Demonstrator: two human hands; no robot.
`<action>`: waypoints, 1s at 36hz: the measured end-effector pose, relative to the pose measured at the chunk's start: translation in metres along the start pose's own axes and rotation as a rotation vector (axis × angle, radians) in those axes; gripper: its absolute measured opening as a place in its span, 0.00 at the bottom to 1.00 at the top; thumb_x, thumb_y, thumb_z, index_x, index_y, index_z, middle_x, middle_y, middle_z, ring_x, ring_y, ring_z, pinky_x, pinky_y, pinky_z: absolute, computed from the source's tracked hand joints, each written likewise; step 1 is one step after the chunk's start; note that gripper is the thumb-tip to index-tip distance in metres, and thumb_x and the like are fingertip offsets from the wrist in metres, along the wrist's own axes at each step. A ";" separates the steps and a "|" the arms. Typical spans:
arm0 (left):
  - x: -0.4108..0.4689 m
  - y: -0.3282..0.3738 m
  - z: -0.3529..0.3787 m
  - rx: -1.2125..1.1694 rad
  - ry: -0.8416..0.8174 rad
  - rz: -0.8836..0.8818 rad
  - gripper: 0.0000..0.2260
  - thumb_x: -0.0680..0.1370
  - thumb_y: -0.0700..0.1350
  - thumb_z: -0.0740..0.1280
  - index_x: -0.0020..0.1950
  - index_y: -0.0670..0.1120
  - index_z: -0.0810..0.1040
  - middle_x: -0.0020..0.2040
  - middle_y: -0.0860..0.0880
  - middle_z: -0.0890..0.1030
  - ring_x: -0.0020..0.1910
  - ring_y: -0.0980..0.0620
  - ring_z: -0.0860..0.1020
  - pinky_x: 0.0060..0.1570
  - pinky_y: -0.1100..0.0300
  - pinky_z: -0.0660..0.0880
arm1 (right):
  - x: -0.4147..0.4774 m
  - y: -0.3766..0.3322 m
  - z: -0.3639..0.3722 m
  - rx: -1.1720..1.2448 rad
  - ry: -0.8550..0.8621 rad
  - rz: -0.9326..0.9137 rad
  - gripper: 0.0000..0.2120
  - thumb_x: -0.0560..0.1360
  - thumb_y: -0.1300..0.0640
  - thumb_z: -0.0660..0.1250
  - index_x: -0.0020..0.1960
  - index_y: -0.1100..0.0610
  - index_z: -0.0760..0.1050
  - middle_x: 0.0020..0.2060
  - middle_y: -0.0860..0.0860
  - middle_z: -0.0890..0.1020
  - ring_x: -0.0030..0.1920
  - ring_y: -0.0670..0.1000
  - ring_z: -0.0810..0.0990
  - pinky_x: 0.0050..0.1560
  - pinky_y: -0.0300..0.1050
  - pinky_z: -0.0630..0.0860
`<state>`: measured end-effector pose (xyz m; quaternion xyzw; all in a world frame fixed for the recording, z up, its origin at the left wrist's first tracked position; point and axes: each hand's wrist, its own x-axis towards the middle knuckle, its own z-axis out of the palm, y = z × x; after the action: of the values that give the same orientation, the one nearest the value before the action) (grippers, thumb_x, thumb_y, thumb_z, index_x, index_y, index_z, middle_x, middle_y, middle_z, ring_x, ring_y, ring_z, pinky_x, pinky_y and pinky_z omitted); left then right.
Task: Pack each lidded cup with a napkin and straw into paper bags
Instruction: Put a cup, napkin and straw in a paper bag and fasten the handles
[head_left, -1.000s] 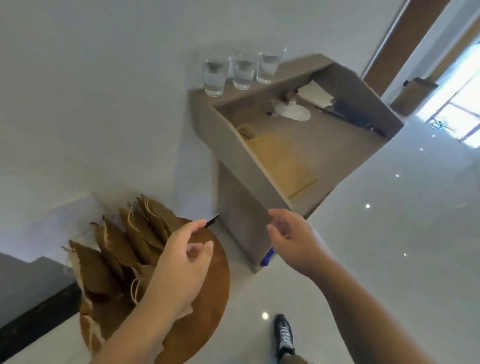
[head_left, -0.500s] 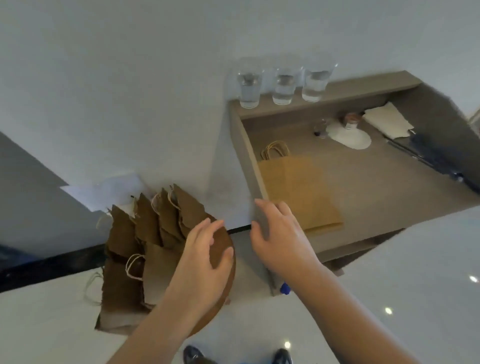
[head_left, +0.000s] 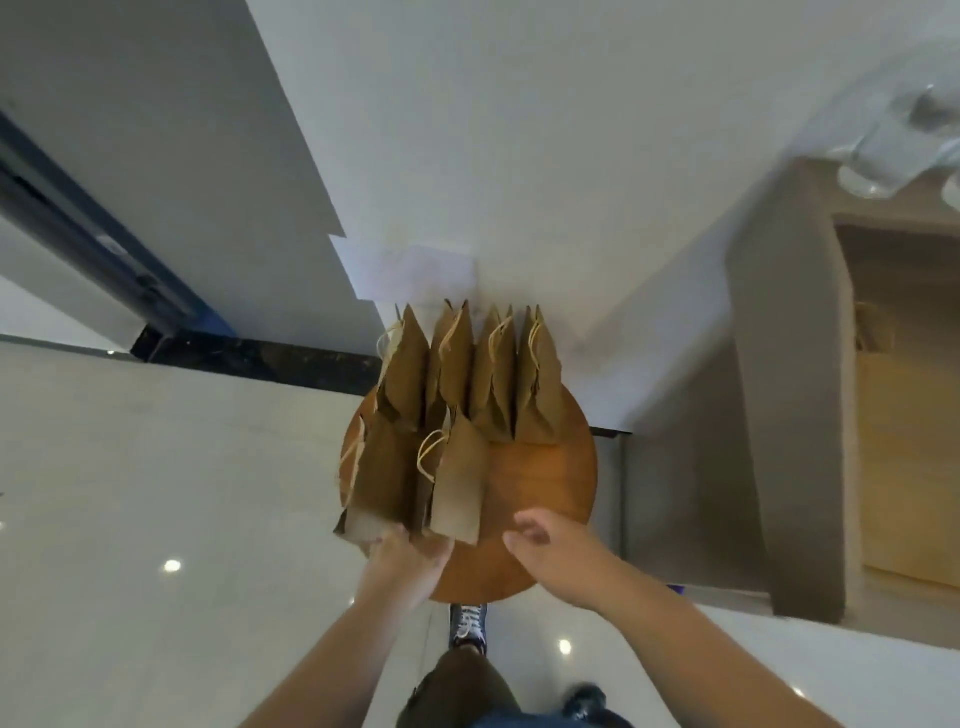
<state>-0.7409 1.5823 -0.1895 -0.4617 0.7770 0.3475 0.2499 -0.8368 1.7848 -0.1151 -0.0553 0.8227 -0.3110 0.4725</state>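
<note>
Currently, a cluster of brown paper bags (head_left: 467, 374) with cord handles stands upright on a round wooden worktop (head_left: 545, 467) set against a white wall; one row is at the wall side, and two more bags stand nearer the person. The left hand (head_left: 410, 561) is at the near edge of the round worktop, its fingers (head_left: 387, 535) touching the base of the front-left bag (head_left: 379, 478); whether they grip the paper or only rest against it cannot be told. The right hand (head_left: 556, 556) hovers over the near right part of the round worktop, just beside the front-right bag (head_left: 460, 483), fingers loosely curled, holding nothing. To the right, a grey worktop (head_left: 789, 364) carries blurred clear cups (head_left: 878, 156) on its top ledge and a flat bag (head_left: 909, 467) lying in its recess. A shoe (head_left: 467, 623) shows on the glossy floor below the hands.
</note>
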 end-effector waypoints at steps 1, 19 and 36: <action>0.010 0.002 0.003 0.015 -0.018 0.007 0.43 0.73 0.72 0.67 0.80 0.49 0.62 0.73 0.44 0.72 0.67 0.43 0.76 0.62 0.47 0.79 | 0.013 -0.005 0.005 0.028 -0.015 0.036 0.27 0.83 0.35 0.62 0.79 0.44 0.68 0.69 0.44 0.76 0.62 0.45 0.76 0.52 0.37 0.75; 0.078 -0.011 0.019 0.166 -0.046 0.214 0.08 0.85 0.54 0.58 0.49 0.55 0.73 0.37 0.59 0.76 0.33 0.61 0.79 0.29 0.72 0.70 | 0.171 -0.075 0.083 0.636 -0.114 0.470 0.29 0.85 0.31 0.51 0.80 0.45 0.67 0.71 0.53 0.74 0.68 0.63 0.76 0.66 0.60 0.77; 0.074 -0.015 0.022 -0.103 0.015 0.169 0.17 0.86 0.45 0.58 0.75 0.48 0.72 0.64 0.48 0.82 0.57 0.51 0.84 0.55 0.55 0.84 | 0.187 -0.074 0.090 0.748 -0.310 0.363 0.31 0.83 0.29 0.54 0.83 0.39 0.62 0.81 0.47 0.67 0.75 0.60 0.71 0.71 0.72 0.70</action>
<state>-0.7588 1.5537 -0.2601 -0.4093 0.7960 0.4035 0.1899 -0.8810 1.6124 -0.2453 0.2188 0.5693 -0.4875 0.6247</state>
